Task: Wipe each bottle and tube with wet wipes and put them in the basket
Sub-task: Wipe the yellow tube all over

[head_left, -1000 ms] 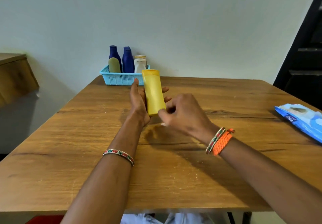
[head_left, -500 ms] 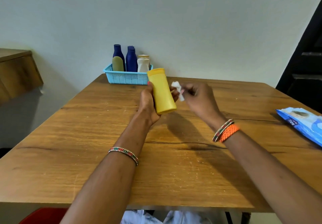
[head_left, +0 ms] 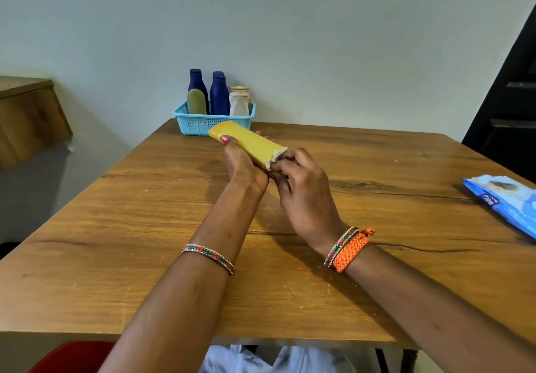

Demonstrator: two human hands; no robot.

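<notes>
My left hand [head_left: 242, 163] grips a yellow bottle [head_left: 249, 142], which lies tilted above the table with its cap end pointing at the basket. My right hand [head_left: 301, 189] presses a small white wet wipe [head_left: 275, 159] against the near end of the bottle. The light blue basket [head_left: 200, 124] stands at the table's far edge against the wall. It holds two dark blue bottles [head_left: 219, 94], an olive tube [head_left: 196, 101] and a white bottle [head_left: 239, 102].
A blue pack of wet wipes [head_left: 504, 201] lies at the right edge of the wooden table [head_left: 145, 213]. A wooden cabinet [head_left: 29, 114] hangs on the left wall. A dark staircase is at the far right.
The yellow bottle has tipped from upright to nearly flat, cap end toward the basket. My right hand has brought the wipe from beside the bottle to its near end.
</notes>
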